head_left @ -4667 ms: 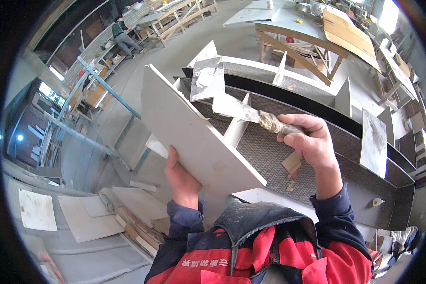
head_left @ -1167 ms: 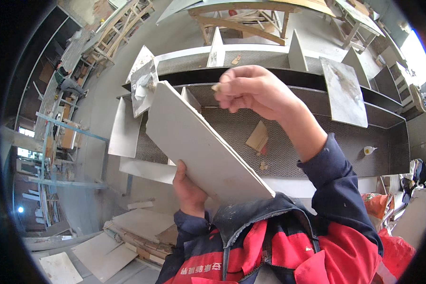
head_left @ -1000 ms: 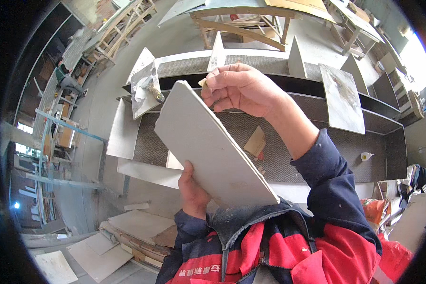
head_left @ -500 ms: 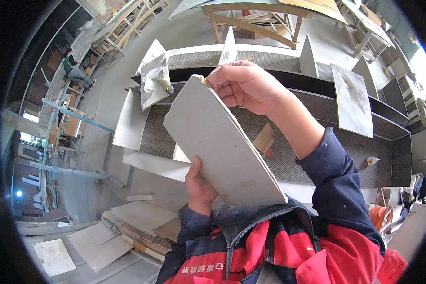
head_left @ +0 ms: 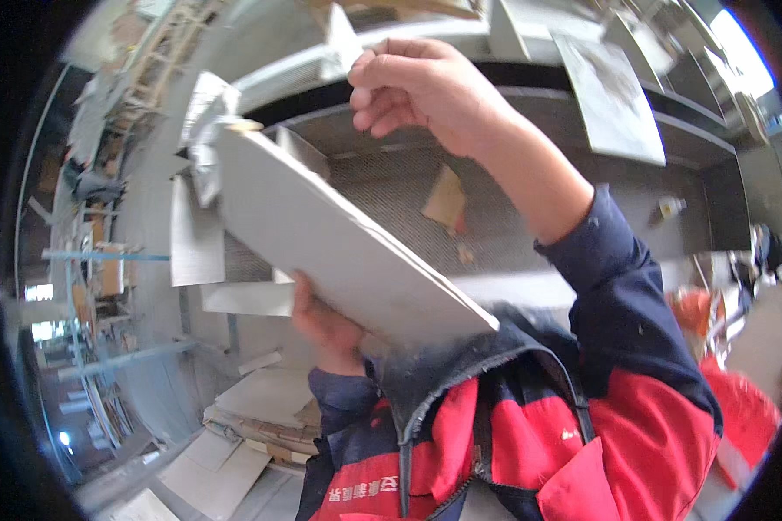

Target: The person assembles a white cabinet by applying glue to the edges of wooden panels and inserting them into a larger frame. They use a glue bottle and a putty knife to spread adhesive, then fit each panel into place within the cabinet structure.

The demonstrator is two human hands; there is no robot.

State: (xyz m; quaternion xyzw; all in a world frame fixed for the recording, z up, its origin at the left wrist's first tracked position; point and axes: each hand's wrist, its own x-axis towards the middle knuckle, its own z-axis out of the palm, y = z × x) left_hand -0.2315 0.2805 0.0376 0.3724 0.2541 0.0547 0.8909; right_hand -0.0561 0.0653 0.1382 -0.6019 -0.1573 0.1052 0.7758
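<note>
My left hand [head_left: 326, 330] is wrapped round the lower side of a grey-white board [head_left: 321, 234], thumb on its face. The board is tilted in front of my chest, and its right edge looks split into thin layers. A blurred yellowish bit [head_left: 243, 126] shows at its upper end. Apart from the board, my right hand [head_left: 417, 91] is raised over the long frame, fingers curled and fingertips together. Whether anything small is between them is hidden. Beneath lies a long box-like frame [head_left: 530, 200] with a dark patterned inside, holding a tan scrap [head_left: 445, 198].
A stained panel [head_left: 613, 95] lies across the frame at right, near a small bottle [head_left: 671, 207]. Crumpled wrapping [head_left: 202, 161] sits at the left end. Stacked boards [head_left: 261, 404] lie at lower left, and blue rails [head_left: 122, 257] stand beyond. Red material [head_left: 743, 408] is at right.
My right hand has left the board's upper corner and moved up and left. The board has swung further left in my left hand, and the whole view has shifted.
</note>
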